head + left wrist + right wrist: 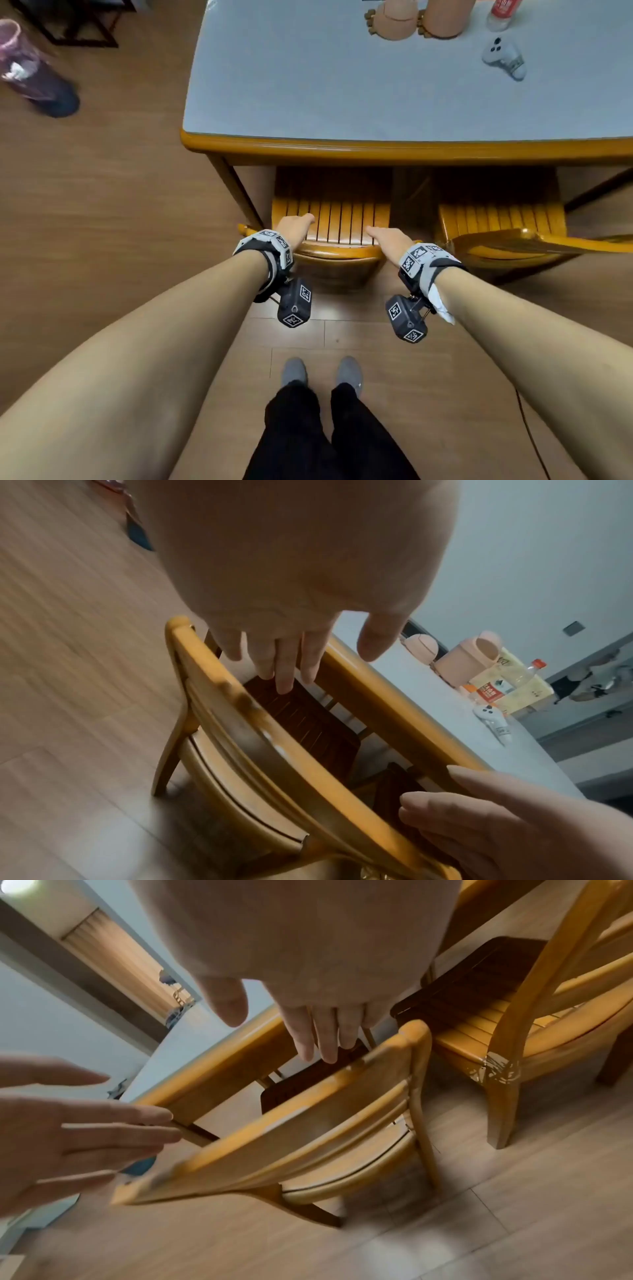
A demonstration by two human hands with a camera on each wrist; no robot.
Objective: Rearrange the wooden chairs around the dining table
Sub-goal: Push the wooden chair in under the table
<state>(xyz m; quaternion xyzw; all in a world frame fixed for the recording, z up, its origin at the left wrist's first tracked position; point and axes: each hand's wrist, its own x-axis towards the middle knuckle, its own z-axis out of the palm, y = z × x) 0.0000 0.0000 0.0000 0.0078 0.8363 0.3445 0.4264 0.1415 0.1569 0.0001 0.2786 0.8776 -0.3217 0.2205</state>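
A yellow wooden chair (342, 219) with a slatted seat stands pushed under the dining table (342, 149), its curved backrest rail (335, 251) toward me. My left hand (296, 224) hovers over the rail's left end with straight fingers and holds nothing. My right hand (385, 236) hovers over the right end the same way. In the left wrist view the left hand (298, 656) is above the rail (274, 745), apart from it. The right wrist view shows the right hand (308, 1020) just above the rail (308, 1123). A second chair (496, 219) is tucked in to the right.
On the table lie a white controller (503, 58), pink containers (445, 20) and a bottle (501, 13). Another person's slippered foot (41, 85) is on the floor at left. A dark frame (78, 27) stands at top left. My feet (322, 373) are behind the chair.
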